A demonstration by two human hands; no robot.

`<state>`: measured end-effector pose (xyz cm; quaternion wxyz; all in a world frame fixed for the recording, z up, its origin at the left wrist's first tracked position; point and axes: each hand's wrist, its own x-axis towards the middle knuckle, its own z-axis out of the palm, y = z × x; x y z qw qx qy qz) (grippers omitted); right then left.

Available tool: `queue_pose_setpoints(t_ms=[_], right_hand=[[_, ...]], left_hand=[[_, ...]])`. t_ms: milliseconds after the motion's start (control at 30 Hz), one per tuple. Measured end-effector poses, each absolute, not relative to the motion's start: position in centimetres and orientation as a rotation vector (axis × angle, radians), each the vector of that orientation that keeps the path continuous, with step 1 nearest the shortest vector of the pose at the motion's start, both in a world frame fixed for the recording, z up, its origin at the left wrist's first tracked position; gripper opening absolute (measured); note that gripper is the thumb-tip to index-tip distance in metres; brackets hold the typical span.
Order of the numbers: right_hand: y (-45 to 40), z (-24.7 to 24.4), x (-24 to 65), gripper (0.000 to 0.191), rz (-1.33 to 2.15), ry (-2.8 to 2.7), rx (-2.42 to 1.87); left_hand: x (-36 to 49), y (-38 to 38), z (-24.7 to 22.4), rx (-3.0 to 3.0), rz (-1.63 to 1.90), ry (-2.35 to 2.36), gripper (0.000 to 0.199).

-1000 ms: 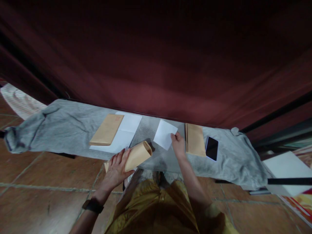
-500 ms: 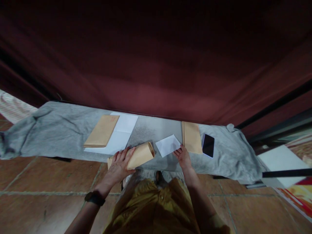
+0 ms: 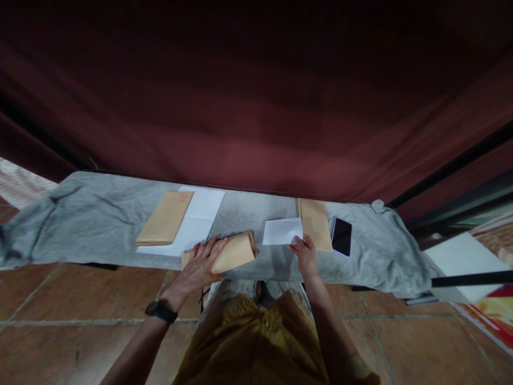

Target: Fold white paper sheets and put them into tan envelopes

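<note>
My left hand [image 3: 203,262] lies over a brown paper envelope [image 3: 236,252], fingers spread on it; the envelope's mouth gapes toward the right. A folded white paper [image 3: 280,231] is pinched at its lower right corner between the thumb and fingers of my right hand [image 3: 303,250]. Beside that hand, a brown envelope stack [image 3: 318,227] rests on the grey cloth [image 3: 248,206]. Farther left, more brown envelopes [image 3: 164,219] lie partly over white sheets [image 3: 202,211].
A dark-screened phone [image 3: 342,237] lies right of the envelope stack. Behind the cloth-covered surface hangs a dark red curtain [image 3: 248,144]. At the far right, a black bar [image 3: 471,278] crosses in front of a white board [image 3: 467,259].
My right hand has taken hold of the white paper, which has turned level and shifted right. My left hand and its envelope have moved slightly right in view.
</note>
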<state>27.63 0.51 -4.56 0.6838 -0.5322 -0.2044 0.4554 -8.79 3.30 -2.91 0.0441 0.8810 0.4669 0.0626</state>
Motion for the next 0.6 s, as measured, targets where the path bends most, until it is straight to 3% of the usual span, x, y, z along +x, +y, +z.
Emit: queue_pose_setpoints(t_ms=[300,600], right_hand=[[-1.7,-5.2,24.0,0.043,1.115,-0.530,-1.235],[-1.4,-4.6,27.5,0.034,1.333,-0.760,-1.381]], left_hand=[[-8.7,3.2,-3.7,2.614,0.178,1.453,0.120],[-8.7,3.5,-4.0,2.623,0.224,1.429,0.121]])
